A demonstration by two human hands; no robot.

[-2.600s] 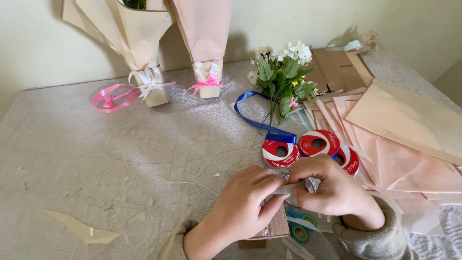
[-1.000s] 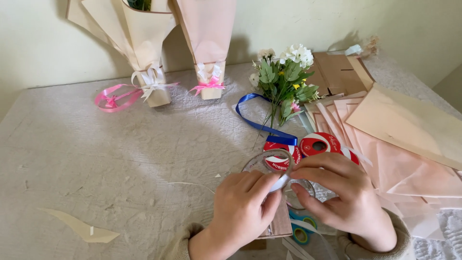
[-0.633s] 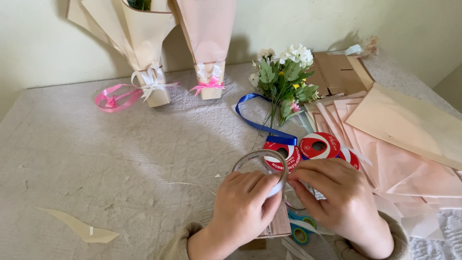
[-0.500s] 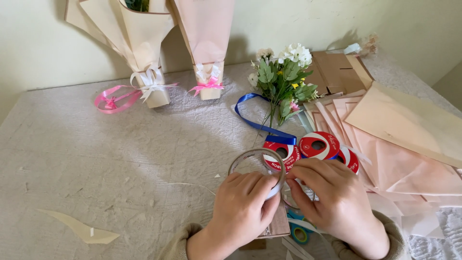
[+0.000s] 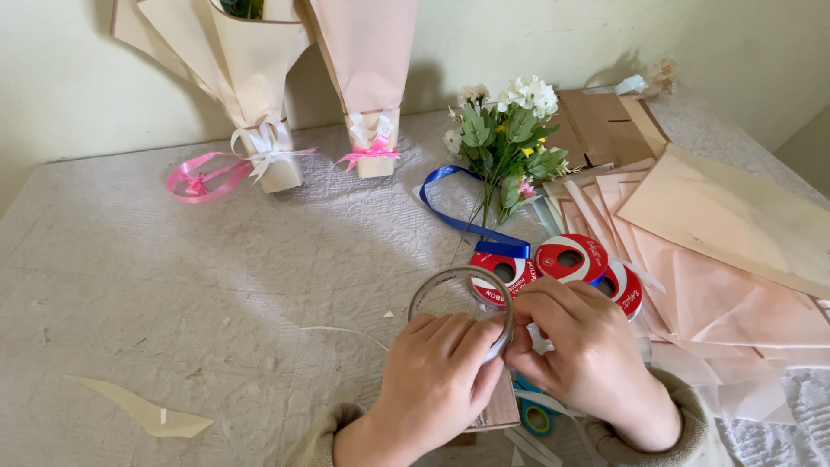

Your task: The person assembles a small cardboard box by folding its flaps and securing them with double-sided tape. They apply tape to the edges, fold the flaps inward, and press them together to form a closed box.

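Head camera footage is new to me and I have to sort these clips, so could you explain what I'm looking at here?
One camera sits on a person's head and looks down at their own two bare hands; no machine is involved. The left hand and right hand together hold a clear tape roll just above a grey cloth-covered table. Behind the hands lie three red ribbon spools, a blue ribbon and a small bunch of flowers. Pink and tan paper sheets are stacked on the right. Two wrapped bouquets lean against the wall, beside a pink ribbon.
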